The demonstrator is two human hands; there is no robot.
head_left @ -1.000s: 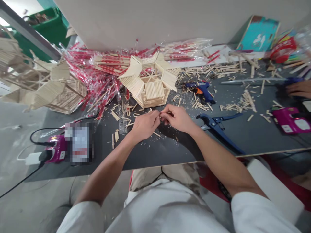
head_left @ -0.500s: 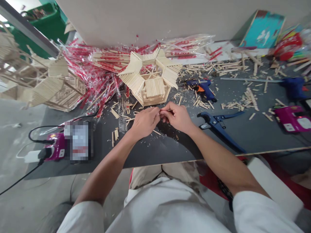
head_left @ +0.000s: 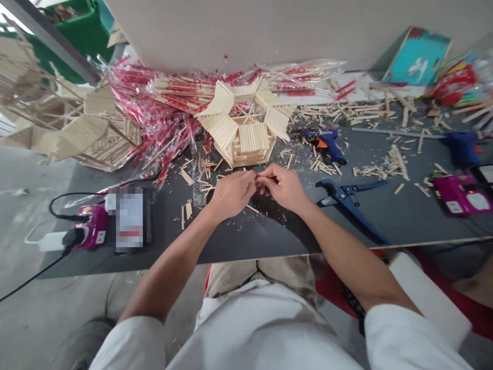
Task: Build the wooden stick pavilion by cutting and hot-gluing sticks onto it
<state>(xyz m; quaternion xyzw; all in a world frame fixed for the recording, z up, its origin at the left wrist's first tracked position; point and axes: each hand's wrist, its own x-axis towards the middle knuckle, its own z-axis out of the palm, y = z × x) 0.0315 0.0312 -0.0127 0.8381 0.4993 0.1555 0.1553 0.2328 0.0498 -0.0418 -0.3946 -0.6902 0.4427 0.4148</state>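
My left hand [head_left: 234, 194] and my right hand [head_left: 283, 186] meet fingertip to fingertip over the dark tabletop. Both are closed in a pinch; whatever is between the fingers is too small or hidden to name. Just beyond them stands a small wooden-stick model [head_left: 252, 139] with slatted, sloping roof panels around an open middle. A short wooden stick [head_left: 252, 209] lies on the table under my hands. To the right of my right hand rests a blue-handled cutter [head_left: 348, 205]. Behind it lies a blue glue gun [head_left: 327, 144].
Red-and-clear wrapped stick bundles [head_left: 173, 92] pile along the wall. A larger stick model [head_left: 88, 128] stands at the left, above a phone [head_left: 130, 221] and a purple power strip [head_left: 91, 226]. Another glue gun [head_left: 462, 146] and cut stick scraps [head_left: 396, 162] lie to the right.
The whole view has shifted slightly, so the table's things appear a little further right. My hands stay pinched together in nearly the same pose.
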